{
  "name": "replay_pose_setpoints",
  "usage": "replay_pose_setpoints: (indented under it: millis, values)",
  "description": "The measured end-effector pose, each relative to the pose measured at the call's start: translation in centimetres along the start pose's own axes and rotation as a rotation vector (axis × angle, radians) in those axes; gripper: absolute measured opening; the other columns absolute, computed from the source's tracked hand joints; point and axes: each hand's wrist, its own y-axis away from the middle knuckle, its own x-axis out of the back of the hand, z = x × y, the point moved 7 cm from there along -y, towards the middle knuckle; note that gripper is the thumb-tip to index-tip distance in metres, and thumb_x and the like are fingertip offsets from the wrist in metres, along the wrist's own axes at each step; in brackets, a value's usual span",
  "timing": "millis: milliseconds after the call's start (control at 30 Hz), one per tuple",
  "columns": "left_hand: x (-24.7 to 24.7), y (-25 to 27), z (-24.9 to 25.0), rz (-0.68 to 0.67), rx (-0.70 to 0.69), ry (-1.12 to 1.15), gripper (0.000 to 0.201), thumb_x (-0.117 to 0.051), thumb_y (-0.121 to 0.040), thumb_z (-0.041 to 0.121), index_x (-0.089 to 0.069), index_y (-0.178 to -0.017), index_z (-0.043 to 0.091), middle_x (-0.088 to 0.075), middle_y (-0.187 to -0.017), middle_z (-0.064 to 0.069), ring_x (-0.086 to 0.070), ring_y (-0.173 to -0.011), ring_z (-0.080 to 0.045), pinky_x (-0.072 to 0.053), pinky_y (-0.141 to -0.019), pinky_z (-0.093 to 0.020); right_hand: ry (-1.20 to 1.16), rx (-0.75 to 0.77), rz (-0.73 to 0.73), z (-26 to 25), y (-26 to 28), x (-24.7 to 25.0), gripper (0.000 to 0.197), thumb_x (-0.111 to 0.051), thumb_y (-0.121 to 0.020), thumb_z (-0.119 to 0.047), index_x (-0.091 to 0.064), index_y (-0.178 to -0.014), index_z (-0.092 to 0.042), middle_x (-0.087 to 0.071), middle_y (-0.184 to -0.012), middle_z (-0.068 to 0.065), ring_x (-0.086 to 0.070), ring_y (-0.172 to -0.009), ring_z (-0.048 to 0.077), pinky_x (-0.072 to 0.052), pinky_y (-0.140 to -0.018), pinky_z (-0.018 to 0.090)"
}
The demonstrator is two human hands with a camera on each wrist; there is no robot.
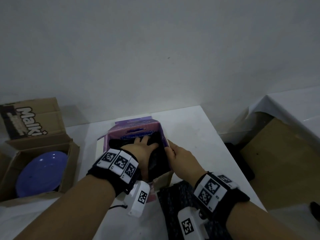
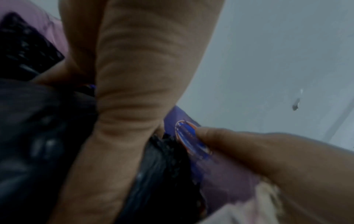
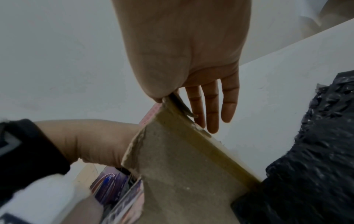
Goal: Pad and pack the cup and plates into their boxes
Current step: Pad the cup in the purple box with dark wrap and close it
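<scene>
Small purple printed cardboard box [image 1: 138, 134], top flaps open, standing on the white table [image 1: 199, 129] at centre; lined with black bubble-wrap padding [image 1: 156, 163]. Cup not visible, possibly beneath the padding, the interior being too dark to tell. Round blue plate [image 1: 41, 174] lying in the brown corrugated carton [image 1: 10, 167] at far left, well apart from the purple box.

Left hand [image 1: 142, 149] reaching into the box, fingers spread flat and pressing the padding down, clasping nothing. Right hand [image 1: 180, 156] pinching the right wall of the box at its rim: thumb on the inside in the left wrist view, fingers extended along the outside in the right wrist view. Second sheet of black bubble wrap [image 1: 174, 200] lying on the table just before the box, under the right forearm.

Step in hand, by judgement: bedding the padding into the box. Best done by pressing the wrap evenly into the corners and up the walls, with the right hand bracing the thin wall against bowing or tipping, and with enough wrap left above to fold over the top before closing the flaps.

Legible writing: "Malki" in white letters on the raised flap of the brown carton, the word cut off at the edge. Print on the purple box, including a blue oval emblem [image 2: 188, 136], too blurred to read.
</scene>
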Motion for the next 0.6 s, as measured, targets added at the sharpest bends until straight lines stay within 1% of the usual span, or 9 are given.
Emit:
replay_pose_setpoints:
  millis: [100, 167, 200, 267, 333, 400, 433, 500, 600]
  values:
    - [-0.3, 0.3, -0.2, 0.067, -0.049, 0.077, 0.117, -0.084, -0.055, 0.043, -0.010, -0.146, 0.036, -0.001, -0.154, -0.001, -0.006, -0.141, -0.031, -0.029, -0.110, -0.054, -0.003, 0.001, 0.005, -0.1, 0.1, -0.1, 0.042, -0.028, -0.100, -0.037, -0.033, -0.141, -0.043, -0.066, -0.113, 0.009, -0.060, -0.099, 0.029, -0.050, -0.084, 0.038]
    - [-0.4, 0.5, -0.8, 0.043, -0.067, 0.222, 0.109, -0.079, -0.061, 0.049, -0.011, -0.146, 0.040, 0.000, -0.156, 0.004, -0.004, -0.142, -0.027, -0.024, -0.113, -0.051, 0.006, 0.000, 0.010, -0.1, 0.1, -0.1, 0.041, -0.028, -0.100, -0.036, -0.035, -0.141, -0.041, -0.065, -0.115, 0.009, -0.060, -0.101, 0.029, -0.049, -0.084, 0.036]
    - [-0.2, 0.5, -1.1, 0.041, -0.064, 0.318, 0.100, -0.074, -0.066, 0.052, -0.014, -0.145, 0.042, -0.002, -0.156, 0.006, -0.006, -0.143, -0.026, -0.022, -0.114, -0.050, 0.008, -0.002, 0.015, -0.1, 0.1, -0.1, 0.041, -0.029, -0.100, -0.036, -0.035, -0.140, -0.041, -0.065, -0.115, 0.009, -0.059, -0.101, 0.029, -0.049, -0.084, 0.036]
    - [0.2, 0.1, -1.3, 0.096, -0.044, 0.461, 0.077, -0.065, -0.074, 0.055, -0.029, -0.140, 0.042, -0.015, -0.154, 0.006, -0.016, -0.140, -0.028, -0.023, -0.113, -0.050, 0.011, -0.007, 0.018, 0.0, 0.0, -0.1, 0.041, -0.029, -0.100, -0.036, -0.036, -0.139, -0.042, -0.065, -0.116, 0.009, -0.059, -0.101, 0.029, -0.049, -0.084, 0.036]
    - [0.3, -0.3, -0.7, 0.205, 0.009, 0.492, 0.058, -0.062, -0.075, 0.056, -0.044, -0.128, 0.039, -0.026, -0.148, 0.001, -0.027, -0.134, -0.030, -0.026, -0.109, -0.057, 0.016, -0.002, 0.012, -0.1, 0.1, -0.1, 0.041, -0.029, -0.100, -0.037, -0.036, -0.140, -0.043, -0.064, -0.117, 0.009, -0.059, -0.102, 0.030, -0.049, -0.085, 0.037]
    - [0.0, -0.2, 0.0, 0.321, 0.102, 0.480, 0.042, -0.059, -0.078, 0.050, -0.049, -0.117, 0.036, -0.030, -0.141, 0.002, -0.028, -0.131, -0.029, -0.021, -0.104, -0.070, 0.004, 0.001, 0.016, -0.1, 0.1, -0.1, 0.041, -0.029, -0.100, -0.036, -0.035, -0.140, -0.044, -0.064, -0.117, 0.008, -0.059, -0.103, 0.029, -0.049, -0.085, 0.037]
    - [-0.2, -0.1, 0.3, 0.359, 0.144, 0.465, 0.038, -0.057, -0.081, 0.045, -0.049, -0.117, 0.035, -0.030, -0.141, 0.001, -0.025, -0.132, -0.029, -0.016, -0.102, -0.074, 0.000, 0.002, 0.021, -0.1, 0.1, 0.0, 0.041, -0.029, -0.100, -0.036, -0.035, -0.140, -0.044, -0.065, -0.117, 0.008, -0.059, -0.103, 0.029, -0.049, -0.086, 0.037]
    - [-0.3, 0.3, 0.8, 0.411, 0.178, 0.423, 0.042, -0.055, -0.083, 0.042, -0.044, -0.123, 0.033, -0.028, -0.143, 0.000, -0.021, -0.134, -0.029, -0.011, -0.102, -0.075, 0.006, 0.005, 0.022, 0.0, 0.0, -0.1, 0.041, -0.028, -0.100, -0.037, -0.035, -0.140, -0.044, -0.065, -0.117, 0.007, -0.060, -0.102, 0.028, -0.049, -0.086, 0.037]
    - [0.1, 1.2, 0.3, 0.510, 0.199, 0.416, 0.070, -0.057, -0.075, 0.056, -0.029, -0.135, 0.034, -0.028, -0.144, -0.001, -0.020, -0.135, -0.026, -0.012, -0.108, -0.068, -0.007, 0.009, 0.027, 0.0, 0.0, -0.1, 0.041, -0.029, -0.100, -0.037, -0.036, -0.139, -0.044, -0.066, -0.114, 0.008, -0.060, -0.100, 0.028, -0.050, -0.085, 0.037]
